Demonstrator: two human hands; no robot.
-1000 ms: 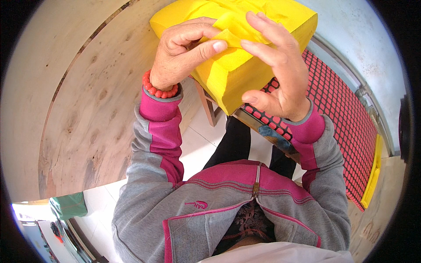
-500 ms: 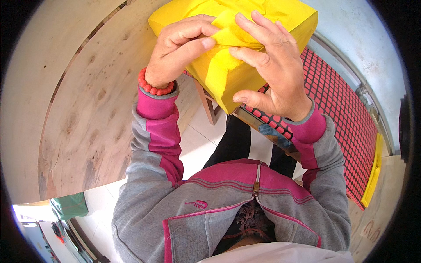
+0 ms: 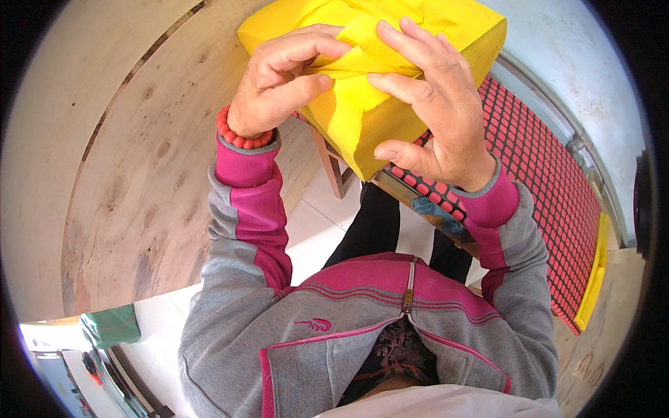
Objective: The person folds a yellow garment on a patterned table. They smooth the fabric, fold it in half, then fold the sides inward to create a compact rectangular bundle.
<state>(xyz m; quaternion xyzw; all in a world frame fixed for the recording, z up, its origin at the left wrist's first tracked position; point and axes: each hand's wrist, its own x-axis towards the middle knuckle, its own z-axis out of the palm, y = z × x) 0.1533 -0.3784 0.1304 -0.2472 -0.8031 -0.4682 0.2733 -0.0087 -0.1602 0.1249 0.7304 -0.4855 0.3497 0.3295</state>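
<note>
A large boxy yellow bundle [image 3: 404, 108] with creased, fabric-like sides and folds on top stands in front of me; what it contains is hidden. My left hand [image 3: 272, 80], a red bead bracelet [image 3: 244, 132] at its wrist, touches the folded top from the left. Its thumb is apart from the bent index finger, and the other fingertips are partly hidden by the folds. From the right, my right hand [image 3: 442, 111] rests spread fingers on the same folds, its thumb stretched out near the bundle's front corner. Both hands look open.
To the left runs a wide pale wooden board [image 3: 139, 188]. Under and right of the bundle lies a red and black patterned surface [image 3: 529, 174], with a yellow strip [image 3: 592, 272] at its far right end. A metal pipe [image 3: 575, 139] follows the wall. A green bag [image 3: 111, 326] sits lower left.
My left thumb has moved left and down, away from the index finger, baring more of the fold between them. The right hand and the bundle have barely shifted.
</note>
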